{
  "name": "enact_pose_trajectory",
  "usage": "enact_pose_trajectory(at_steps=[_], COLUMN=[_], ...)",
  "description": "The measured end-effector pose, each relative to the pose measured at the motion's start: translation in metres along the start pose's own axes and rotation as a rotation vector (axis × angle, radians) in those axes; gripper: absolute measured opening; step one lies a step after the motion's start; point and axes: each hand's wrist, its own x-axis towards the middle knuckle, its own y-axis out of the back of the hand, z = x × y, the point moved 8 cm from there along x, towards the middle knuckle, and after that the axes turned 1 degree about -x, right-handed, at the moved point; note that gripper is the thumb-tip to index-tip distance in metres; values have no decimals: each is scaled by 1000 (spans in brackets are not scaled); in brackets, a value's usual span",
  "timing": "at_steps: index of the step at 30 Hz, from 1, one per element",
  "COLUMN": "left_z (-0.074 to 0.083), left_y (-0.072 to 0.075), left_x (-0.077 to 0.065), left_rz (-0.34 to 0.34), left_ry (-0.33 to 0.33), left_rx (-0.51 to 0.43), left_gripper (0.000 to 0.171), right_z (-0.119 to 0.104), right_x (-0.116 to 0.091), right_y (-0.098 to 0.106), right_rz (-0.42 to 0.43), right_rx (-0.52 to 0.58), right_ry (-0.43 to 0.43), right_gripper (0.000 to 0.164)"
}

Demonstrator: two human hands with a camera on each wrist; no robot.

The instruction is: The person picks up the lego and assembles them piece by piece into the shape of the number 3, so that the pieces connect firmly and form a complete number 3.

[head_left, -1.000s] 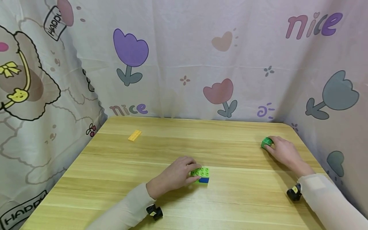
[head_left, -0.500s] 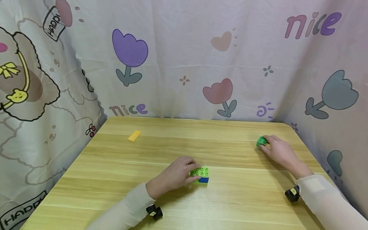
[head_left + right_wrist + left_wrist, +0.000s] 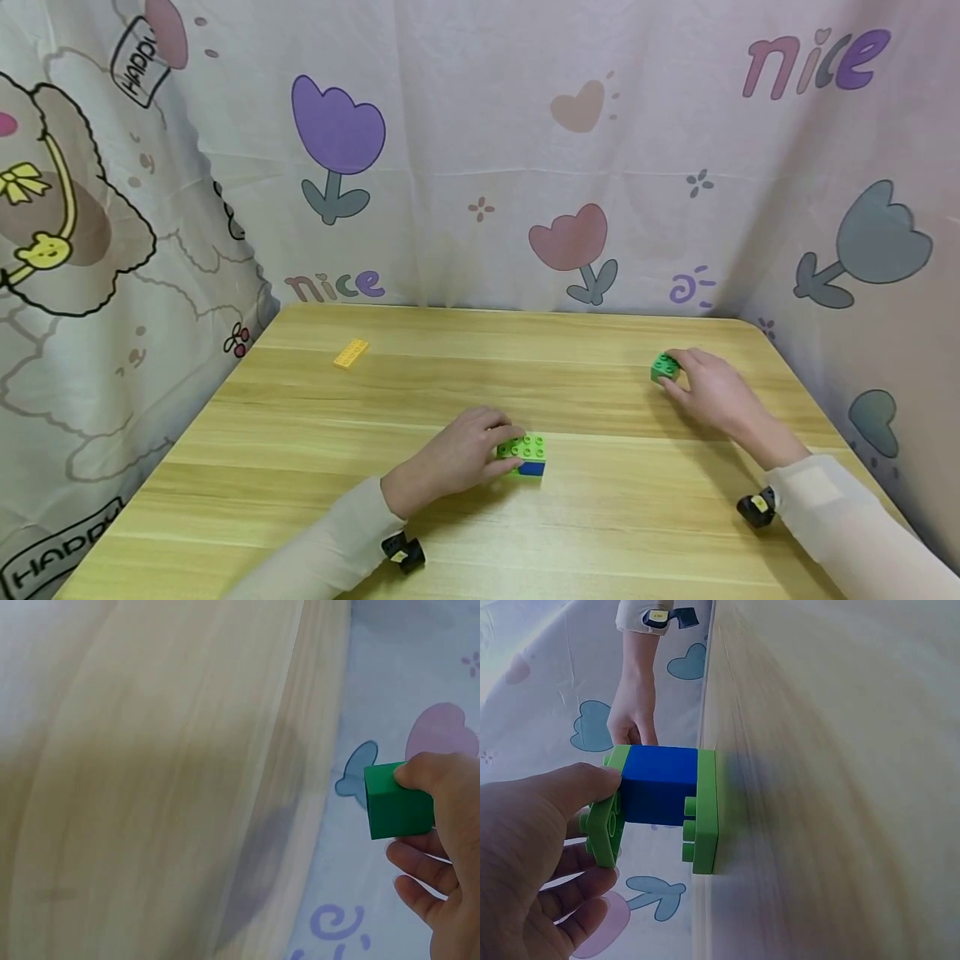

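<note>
Near the middle of the table, my left hand (image 3: 467,454) grips a small stack of toy building bricks (image 3: 532,450). In the left wrist view this stack shows a blue brick (image 3: 660,784) between two light green plates, the lower green plate (image 3: 706,814) at the table surface. Thumb and fingers hold the upper green plate (image 3: 602,832) at its overhanging end. Farther off at the right, my right hand (image 3: 712,390) pinches a green brick (image 3: 663,367) with studs on top. The right wrist view shows this green brick (image 3: 397,802) raised off the table, thumb on one side, fingers on the other.
A flat yellow-orange studded plate (image 3: 351,353) lies at the back left of the wooden table (image 3: 420,350). Printed cloth (image 3: 465,125) hangs behind the table and along both sides. Each wrist carries a small black camera (image 3: 757,508).
My right hand has moved to the left with the green brick, coming away from the table's right side. The left hand and the brick stack have stayed in place.
</note>
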Motion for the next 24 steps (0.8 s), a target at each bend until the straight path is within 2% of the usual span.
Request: enact_pose_trajectory(at_steps=[7, 16, 24], left_z=[0, 0, 0], left_y=[1, 1, 1], left_x=[0, 1, 1], left_rz=[5, 3, -7], left_ry=[-1, 0, 6], left_rx=[0, -1, -3], left_gripper=[39, 39, 40], right_z=[-19, -52, -76], right_x=[4, 4, 3], right_y=[2, 11, 15], right_rz=[26, 136, 178], right_rx=[6, -2, 12], right_ry=[47, 205, 302], right_gripper=[46, 46, 50])
